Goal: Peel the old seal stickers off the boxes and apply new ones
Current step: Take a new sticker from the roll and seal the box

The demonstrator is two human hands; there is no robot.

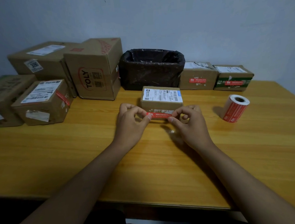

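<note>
A small cardboard box with a white shipping label on top stands in the middle of the table. Torn paper residue shows on its front face. A red seal sticker is stretched flat in front of that face. My left hand pinches the sticker's left end and my right hand pinches its right end. Whether the sticker touches the box I cannot tell. A roll of red seal stickers lies on the table to the right.
A bin lined with a black bag stands behind the small box. Several cardboard boxes are stacked at the left. Two boxes with red stickers stand at the back right. The wooden table ends near me.
</note>
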